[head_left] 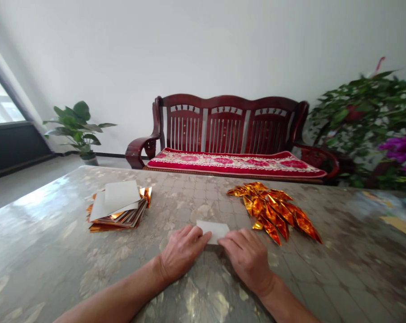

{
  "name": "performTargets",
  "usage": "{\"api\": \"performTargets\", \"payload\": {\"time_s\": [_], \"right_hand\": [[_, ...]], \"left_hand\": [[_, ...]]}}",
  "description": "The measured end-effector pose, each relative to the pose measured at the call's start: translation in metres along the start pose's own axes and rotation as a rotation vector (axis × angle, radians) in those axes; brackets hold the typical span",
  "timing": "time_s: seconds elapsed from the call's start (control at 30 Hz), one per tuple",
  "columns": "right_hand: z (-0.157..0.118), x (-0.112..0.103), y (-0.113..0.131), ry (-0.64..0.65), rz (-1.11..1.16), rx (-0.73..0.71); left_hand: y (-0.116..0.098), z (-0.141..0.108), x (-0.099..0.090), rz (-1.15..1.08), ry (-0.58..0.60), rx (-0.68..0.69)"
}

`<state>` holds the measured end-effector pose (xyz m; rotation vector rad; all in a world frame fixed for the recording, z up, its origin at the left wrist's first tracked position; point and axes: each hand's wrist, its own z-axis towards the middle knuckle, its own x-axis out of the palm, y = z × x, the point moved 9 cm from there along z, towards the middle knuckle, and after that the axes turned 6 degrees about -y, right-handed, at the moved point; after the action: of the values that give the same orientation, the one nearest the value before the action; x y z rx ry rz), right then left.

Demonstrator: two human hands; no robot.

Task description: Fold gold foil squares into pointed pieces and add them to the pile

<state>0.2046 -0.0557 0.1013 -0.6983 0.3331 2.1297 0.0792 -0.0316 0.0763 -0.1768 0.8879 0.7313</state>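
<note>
Pressing a white-backed sheet (pixel 212 231) under the flat, unclenched left hand (pixel 181 253) and right hand (pixel 246 260), beside heaped folded gold foil pieces (pixel 273 211), with an unfolded foil stack (pixel 117 208) remaining.

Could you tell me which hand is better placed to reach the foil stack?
Likely the left hand: it is closer to the foil stack, while the right hand sits beside the folded gold pieces.

Marble-pattern tabletop (pixel 48 233), glossy surf. View L: stack of gold foil sheets (pixel 118 222) w/ white paper sheets (pixel 120 197) on top. Ctr: white paper slip (pixel 212 230). View R: loose pile of folded gold foil pcs (pixel 273 211).
</note>
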Motion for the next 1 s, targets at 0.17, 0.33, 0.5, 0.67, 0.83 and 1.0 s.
{"api": "performTargets", "payload": {"time_s": [0.17, 0.33, 0.5, 0.67, 0.83, 1.0], "right_hand": [[-0.012, 0.028, -0.003, 0.188, -0.023, 0.042], [-0.021, 0.035, -0.006, 0.320, 0.015, 0.109], [-0.027, 0.040, -0.015, 0.457, 0.095, 0.260], [-0.030, 0.047, -0.029, 0.518, 0.126, 0.384], [-0.031, 0.054, -0.039, 0.535, 0.161, 0.465], [-0.031, 0.054, -0.045, 0.543, 0.167, 0.551]], "left_hand": [[-0.007, -0.007, 0.019, -0.010, 0.188, 0.018], [-0.007, -0.013, 0.029, -0.066, 0.255, 0.005], [0.004, -0.011, 0.034, -0.195, 0.260, -0.148], [0.015, -0.007, 0.040, -0.390, 0.313, -0.328], [0.026, -0.011, 0.051, -0.447, 0.413, -0.490], [0.034, -0.014, 0.053, -0.452, 0.445, -0.598]]}}
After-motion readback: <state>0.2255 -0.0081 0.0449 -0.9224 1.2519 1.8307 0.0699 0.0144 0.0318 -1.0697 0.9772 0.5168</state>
